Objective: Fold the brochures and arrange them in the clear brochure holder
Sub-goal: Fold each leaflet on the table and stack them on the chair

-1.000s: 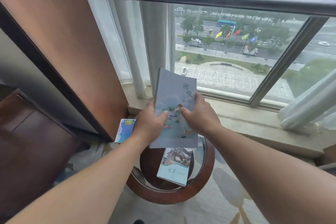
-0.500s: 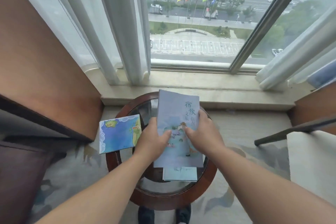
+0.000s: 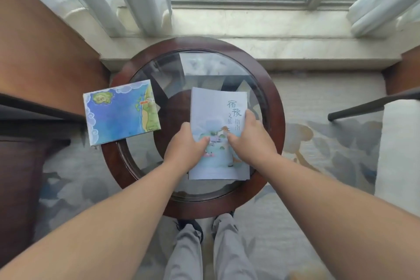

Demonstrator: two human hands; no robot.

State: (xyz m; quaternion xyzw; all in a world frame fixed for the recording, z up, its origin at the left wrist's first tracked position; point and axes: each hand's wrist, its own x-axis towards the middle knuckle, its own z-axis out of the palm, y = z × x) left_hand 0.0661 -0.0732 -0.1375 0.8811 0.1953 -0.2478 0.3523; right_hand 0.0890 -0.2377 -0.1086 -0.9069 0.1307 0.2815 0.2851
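Pressing pale brochure [image 3: 211, 107] on round table [image 3: 276, 118], both hands gripping, arms extended

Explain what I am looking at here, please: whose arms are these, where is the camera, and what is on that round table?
No machine here: a person wears a camera on the head, looking down past both bare arms, with legs and shoes showing below. The left hand and right hand together grip a pale booklet with printed characters, over a round glass-topped table with a dark wooden rim. A folded blue map brochure lies at the table's left edge, overhanging it. Beyond are a windowsill and curtains. No clear holder is in view.
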